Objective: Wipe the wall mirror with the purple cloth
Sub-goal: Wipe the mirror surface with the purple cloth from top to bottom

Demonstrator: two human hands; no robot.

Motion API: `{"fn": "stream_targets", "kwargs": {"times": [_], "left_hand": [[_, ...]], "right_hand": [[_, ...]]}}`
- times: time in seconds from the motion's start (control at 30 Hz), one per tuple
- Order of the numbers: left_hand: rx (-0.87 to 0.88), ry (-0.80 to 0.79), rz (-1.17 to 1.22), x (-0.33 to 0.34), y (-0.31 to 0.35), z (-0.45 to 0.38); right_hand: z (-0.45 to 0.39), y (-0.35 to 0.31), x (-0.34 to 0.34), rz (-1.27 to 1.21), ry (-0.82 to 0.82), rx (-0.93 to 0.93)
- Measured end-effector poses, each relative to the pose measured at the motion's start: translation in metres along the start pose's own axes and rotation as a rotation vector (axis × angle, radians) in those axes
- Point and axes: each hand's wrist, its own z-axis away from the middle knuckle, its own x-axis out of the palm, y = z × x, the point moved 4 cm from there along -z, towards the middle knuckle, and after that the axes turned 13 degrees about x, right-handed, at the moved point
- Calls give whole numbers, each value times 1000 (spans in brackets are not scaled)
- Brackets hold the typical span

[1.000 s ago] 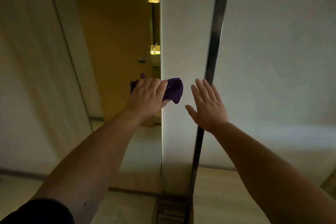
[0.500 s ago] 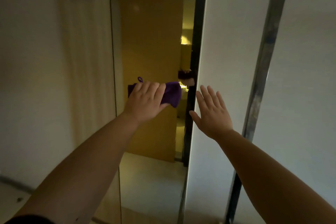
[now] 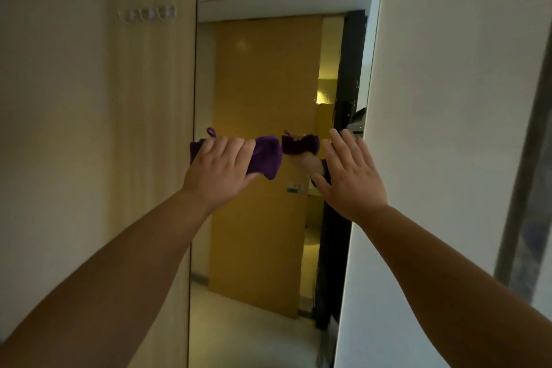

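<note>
The tall wall mirror (image 3: 263,84) stands between a wooden panel and a white wall and reflects a yellow door. My left hand (image 3: 219,170) holds the folded purple cloth (image 3: 267,155) against the glass at mid-height, near the mirror's left edge, fingers draped over the cloth and thumb under it. The cloth's reflection (image 3: 300,143) shows just to its right. My right hand (image 3: 349,176) is raised flat with straight, spread fingers in front of the mirror's right edge, holding nothing.
A light wooden panel (image 3: 149,128) with a row of small hooks (image 3: 148,13) borders the mirror on the left. A white wall (image 3: 448,128) juts out on the right, with a dark vertical strip (image 3: 525,158) farther right.
The view has tilted up, so the mirror's top and the hooks now show. The cloth's reflection has come into sight. Both hands keep roughly the same pose.
</note>
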Motion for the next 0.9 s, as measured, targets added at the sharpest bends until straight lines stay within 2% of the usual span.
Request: {"fn": "stream_targets", "kwargs": {"times": [0.23,0.53,0.9], "left_hand": [[-19,15,-1,75,-30,-23],[-16,118,3,152,-87,-33],[8,288,152,242,-173,-66]], "right_hand": [[-84,-17,36,-53,16,-36],[-162,-50,68,61,143,-15],[-258,-87,76,192,287,130]]}}
